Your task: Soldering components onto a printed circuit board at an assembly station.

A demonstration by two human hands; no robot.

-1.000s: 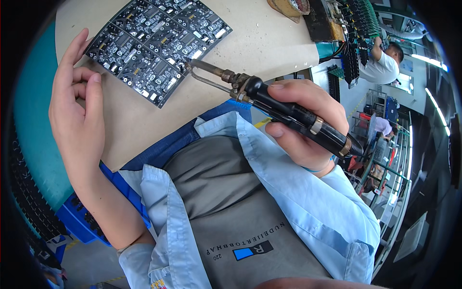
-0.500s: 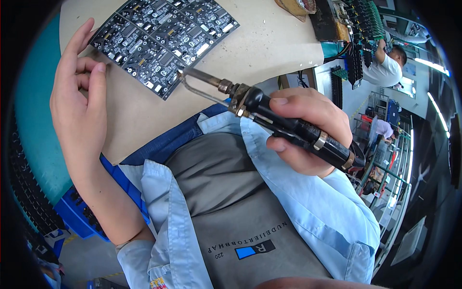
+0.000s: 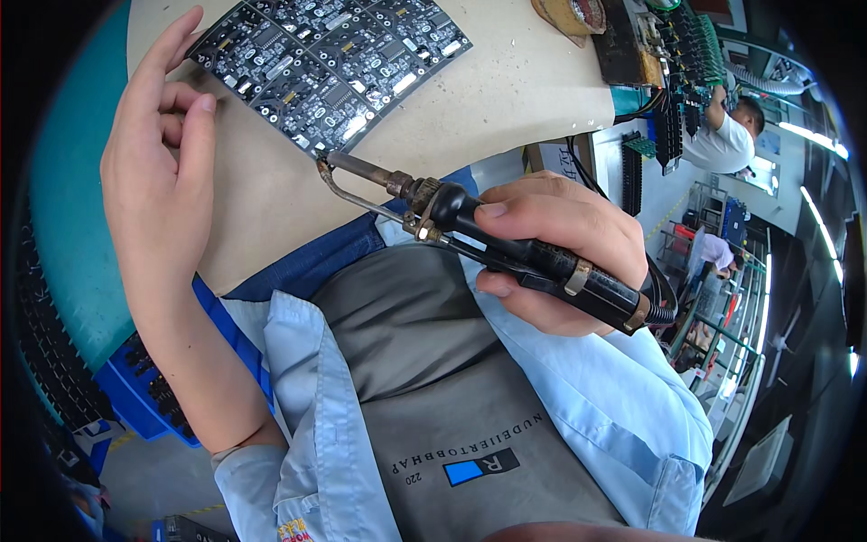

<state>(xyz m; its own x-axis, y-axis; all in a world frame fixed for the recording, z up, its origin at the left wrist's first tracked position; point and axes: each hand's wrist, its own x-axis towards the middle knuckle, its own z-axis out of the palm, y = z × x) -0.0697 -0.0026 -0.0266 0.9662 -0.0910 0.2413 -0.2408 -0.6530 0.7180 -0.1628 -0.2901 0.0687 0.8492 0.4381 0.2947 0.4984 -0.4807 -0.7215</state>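
My right hand [image 3: 569, 244] is wrapped round a black soldering iron [image 3: 533, 257] with a thin metal feed tube alongside its barrel. The iron's tip reaches the nearest corner of a dark circuit board panel [image 3: 334, 77]; I cannot tell whether it touches. Several repeated sections with silver pads and small components cover the panel. At its left corner is my left hand [image 3: 163, 154], index finger stretched out, other fingers loosely bent and thumb apart. Its fingertips are at the panel's edge, with no grip on it visible.
The panel lies on a tan work surface [image 3: 262, 199] beside a teal mat [image 3: 77, 208]. A brown-stained holder [image 3: 571, 18] and green boards in a black rack [image 3: 673, 108] stand at the far right. Below my left forearm is a blue bin [image 3: 149, 388]. Another person [image 3: 722, 135] works in the background.
The panel and my left hand have shifted slightly away from me. The iron's tip has moved left and nearer to me, from the panel's right edge to its nearest corner.
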